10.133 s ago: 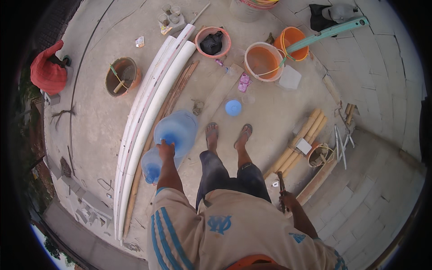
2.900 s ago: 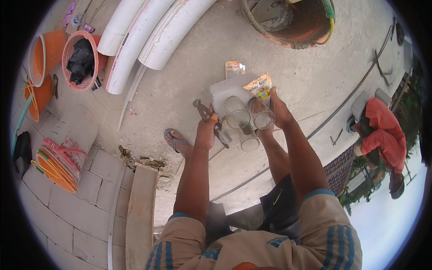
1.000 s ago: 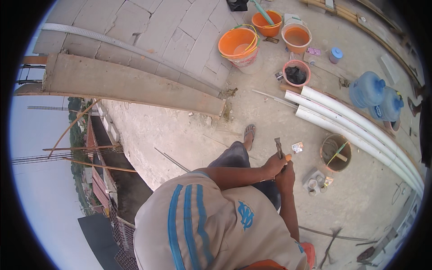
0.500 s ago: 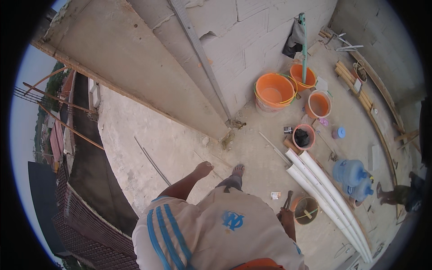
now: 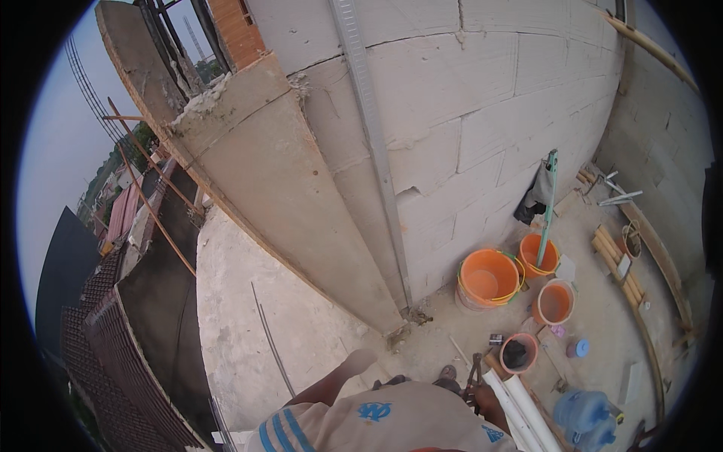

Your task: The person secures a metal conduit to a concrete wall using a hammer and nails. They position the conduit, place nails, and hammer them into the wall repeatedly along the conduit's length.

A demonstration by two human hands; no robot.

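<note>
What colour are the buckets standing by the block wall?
Orange, all three buckets; seen in the head view, the only one.

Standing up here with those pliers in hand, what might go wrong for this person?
The slab's open edge shows no railing, with rooftops below, so a misstep could mean a fall. White pipes, orange buckets and blue water jugs crowd the floor near the feet: tripping seems likely. The right hand carries pliers, which could jab in a stumble.
</note>
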